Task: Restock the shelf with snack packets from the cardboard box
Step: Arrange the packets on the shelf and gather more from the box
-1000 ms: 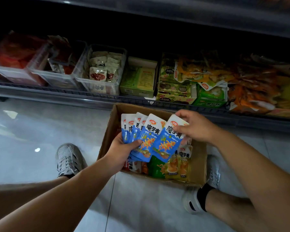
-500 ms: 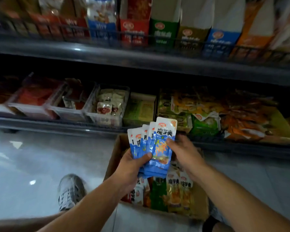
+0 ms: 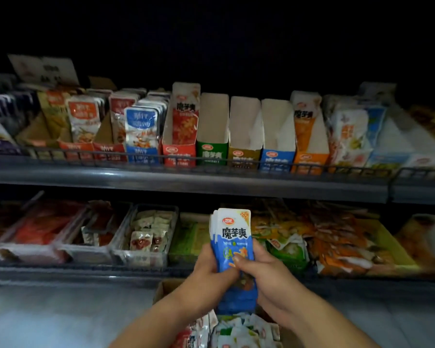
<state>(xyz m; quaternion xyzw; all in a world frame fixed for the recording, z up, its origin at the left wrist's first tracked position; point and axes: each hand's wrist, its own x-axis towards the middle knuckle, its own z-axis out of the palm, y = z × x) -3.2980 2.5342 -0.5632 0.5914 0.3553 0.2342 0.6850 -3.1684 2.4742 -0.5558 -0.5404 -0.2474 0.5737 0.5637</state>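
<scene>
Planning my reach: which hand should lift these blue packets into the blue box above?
Probably the right hand: it grips the blue packets, and the blue box stands above on its side. The left hand also grips them but would reach across.

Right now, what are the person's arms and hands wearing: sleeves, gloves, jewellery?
Nothing visible. The left hand and right hand are ungloved, no rings showing; both forearms are bare to the frame edge, without sleeve, watch or bracelet.

The single head camera looks forward at the shelf (image 3: 186, 177) from close by. It sits slightly above the cardboard box (image 3: 164, 288) at the frame's bottom edge.
</scene>
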